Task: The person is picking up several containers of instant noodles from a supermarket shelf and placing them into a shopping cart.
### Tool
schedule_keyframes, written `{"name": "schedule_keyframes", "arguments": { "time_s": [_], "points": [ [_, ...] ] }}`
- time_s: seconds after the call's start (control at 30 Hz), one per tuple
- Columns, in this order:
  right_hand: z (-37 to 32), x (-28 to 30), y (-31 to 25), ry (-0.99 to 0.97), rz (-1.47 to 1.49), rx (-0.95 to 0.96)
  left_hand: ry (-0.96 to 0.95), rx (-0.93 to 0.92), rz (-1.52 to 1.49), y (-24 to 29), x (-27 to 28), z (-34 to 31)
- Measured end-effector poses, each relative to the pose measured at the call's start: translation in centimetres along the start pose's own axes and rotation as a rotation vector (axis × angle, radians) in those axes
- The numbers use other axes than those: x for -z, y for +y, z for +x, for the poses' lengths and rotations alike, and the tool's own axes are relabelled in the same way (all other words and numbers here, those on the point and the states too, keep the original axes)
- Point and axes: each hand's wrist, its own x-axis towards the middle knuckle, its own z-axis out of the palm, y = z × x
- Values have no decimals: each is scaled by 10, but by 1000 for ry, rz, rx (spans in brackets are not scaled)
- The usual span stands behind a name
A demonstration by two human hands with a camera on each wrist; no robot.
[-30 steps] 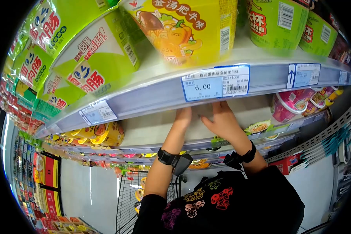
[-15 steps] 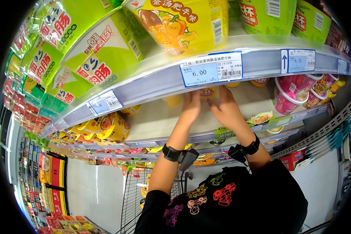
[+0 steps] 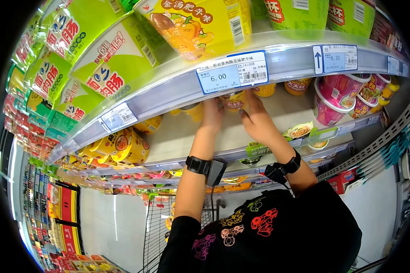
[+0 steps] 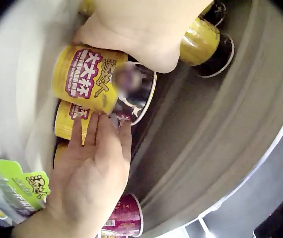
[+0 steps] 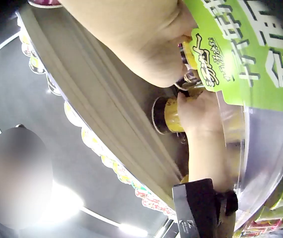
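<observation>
Between my two hands, under the upper shelf edge, stands a yellow instant noodle cup (image 3: 234,101) with a dark red label. My left hand (image 3: 211,113) lies along its left side, with the fingertips partly hidden by the shelf lip. On the other side, my right hand (image 3: 261,122) has its thumb apart from the fingers. In the left wrist view the right hand (image 4: 89,173) reaches extended fingers to the lower side of the noodle cup (image 4: 89,79), while my left hand (image 4: 136,34) crosses above it. More yellow cups (image 4: 201,42) stand beside the left hand.
The upper shelf edge (image 3: 168,79) with price tags overhangs my hands, bearing a large yellow noodle tub (image 3: 198,27) and green tubs. Pink noodle bowls (image 3: 335,102) stand at right, yellow tubs (image 3: 130,145) at left. A shopping cart (image 3: 157,227) is below.
The view has shifted so the shelf edge sits higher and more left. The yellow cup between my hands, hidden a second ago, now shows, as do other yellow cups behind.
</observation>
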Motion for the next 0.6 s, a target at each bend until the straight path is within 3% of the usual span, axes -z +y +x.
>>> {"name": "schedule_keyframes", "arguments": {
  "time_s": [0.13, 0.3, 0.4, 0.43, 0.5, 0.6],
  "points": [
    [3, 5, -2, 138, 38, -3, 138, 2, 55, 1, -5, -5],
    [0, 5, 0, 242, 63, -71, 257, -247, 270, -8, -5, -4],
    [0, 5, -1, 301, 123, -78, 193, -599, 708, -15, -10, -30],
    [1, 6, -4, 290, 135, -95, 193, -633, 761, -13, -16, -40],
    [0, 7, -7, 273, 115, -79, 140, -527, 805, -12, -17, -53],
    [0, 7, -8, 248, 62, -18, 124, -667, 963, -15, -20, -63]
  ]
}}
